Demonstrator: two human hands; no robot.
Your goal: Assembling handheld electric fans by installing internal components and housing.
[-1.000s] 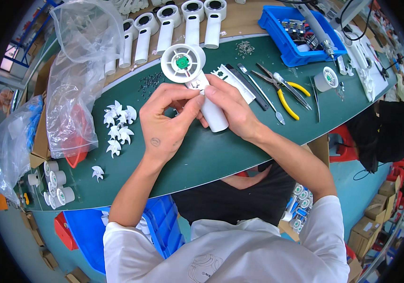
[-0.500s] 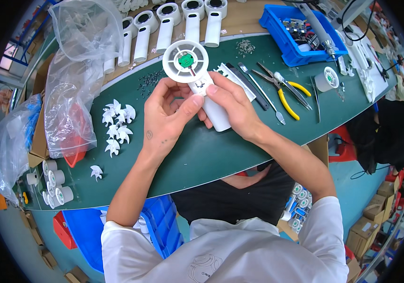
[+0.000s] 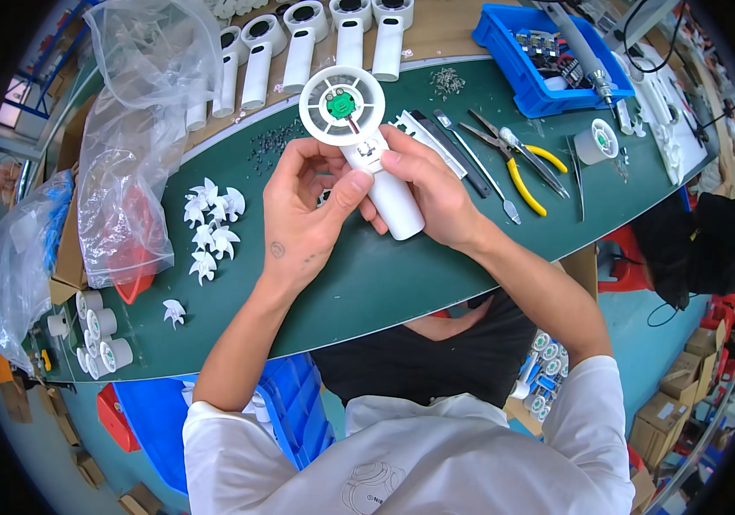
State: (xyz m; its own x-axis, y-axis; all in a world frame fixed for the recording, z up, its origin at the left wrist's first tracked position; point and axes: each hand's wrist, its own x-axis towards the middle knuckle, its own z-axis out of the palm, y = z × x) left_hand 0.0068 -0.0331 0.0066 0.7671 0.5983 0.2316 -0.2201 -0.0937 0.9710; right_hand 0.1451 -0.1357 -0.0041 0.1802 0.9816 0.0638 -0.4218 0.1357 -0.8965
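Both hands, raised above the green mat, grip a white plastic handheld fan body: left hand curled around its neck, right hand cradling the smooth cylindrical handle; round head exposes a green motor board.

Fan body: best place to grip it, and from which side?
Likely the handle: a plain, rounded white shaft with free length below the hands. Come from the lower right, where it points toward the person. Avoid the ring head; its open face shows a green board and spokes. Both hands, left and right, already pinch the neck.
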